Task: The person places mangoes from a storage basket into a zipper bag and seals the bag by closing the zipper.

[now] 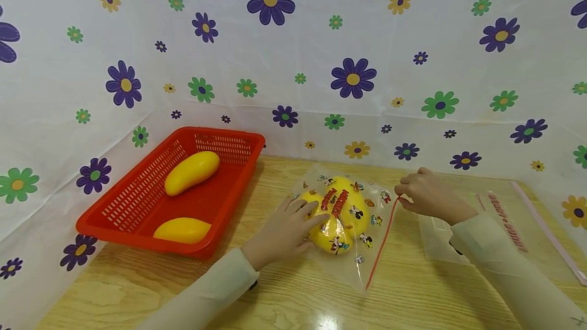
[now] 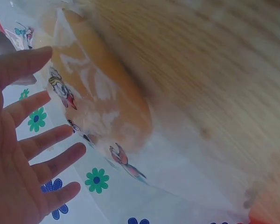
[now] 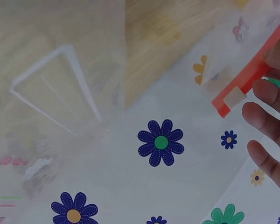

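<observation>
A clear slider-zip bag (image 1: pixel 338 202) printed with cartoon characters lies on the table with several smooth yellow mangoes inside. My left hand (image 1: pixel 285 227) rests on the bag's left side, its fingers spread over the mangoes. In the left wrist view, the fingers (image 2: pixel 51 137) are spread beside the plastic. At the bag's right edge runs a red zip strip (image 1: pixel 384 246). My right hand (image 1: pixel 428 195) pinches this strip near its far corner. The right wrist view shows thumb and forefinger on the strip, with a white slider (image 3: pixel 234 99) close to its end.
On the left stands a red plastic basket (image 1: pixel 238 187) holding one mango (image 1: pixel 192 172) towards the back and another mango (image 1: pixel 182 230) near the front. To the right, under my right forearm, lies a flat clear bag (image 1: pixel 490 228) with a pink strip. Flower-printed cloth (image 1: pixel 302 55) walls the table's back and sides.
</observation>
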A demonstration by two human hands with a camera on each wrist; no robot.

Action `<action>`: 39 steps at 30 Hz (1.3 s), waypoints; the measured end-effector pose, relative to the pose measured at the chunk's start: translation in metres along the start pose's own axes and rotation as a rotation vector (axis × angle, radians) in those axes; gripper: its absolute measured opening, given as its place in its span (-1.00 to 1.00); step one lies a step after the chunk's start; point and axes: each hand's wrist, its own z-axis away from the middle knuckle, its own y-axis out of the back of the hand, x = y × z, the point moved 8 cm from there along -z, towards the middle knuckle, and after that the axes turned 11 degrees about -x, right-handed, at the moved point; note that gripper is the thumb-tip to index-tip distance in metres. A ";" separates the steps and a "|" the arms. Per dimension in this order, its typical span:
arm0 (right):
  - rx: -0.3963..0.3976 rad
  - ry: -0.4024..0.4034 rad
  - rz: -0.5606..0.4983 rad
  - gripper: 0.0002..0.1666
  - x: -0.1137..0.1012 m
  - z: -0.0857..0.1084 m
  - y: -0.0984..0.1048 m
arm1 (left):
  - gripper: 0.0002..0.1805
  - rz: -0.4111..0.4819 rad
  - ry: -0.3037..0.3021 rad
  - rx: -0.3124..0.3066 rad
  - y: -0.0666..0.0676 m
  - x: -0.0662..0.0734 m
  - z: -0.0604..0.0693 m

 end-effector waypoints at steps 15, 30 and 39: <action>-0.061 -0.063 -0.044 -0.92 0.026 -0.038 -0.011 | -0.40 -0.039 0.207 -0.124 -0.009 0.002 -0.021; -0.126 -0.163 -0.025 -0.88 0.038 -0.070 -0.025 | -0.40 -0.038 0.289 -0.165 -0.010 -0.026 -0.032; -0.150 -0.219 -0.018 -0.78 0.046 -0.079 -0.037 | -0.35 -0.048 0.329 -0.231 -0.017 -0.043 -0.039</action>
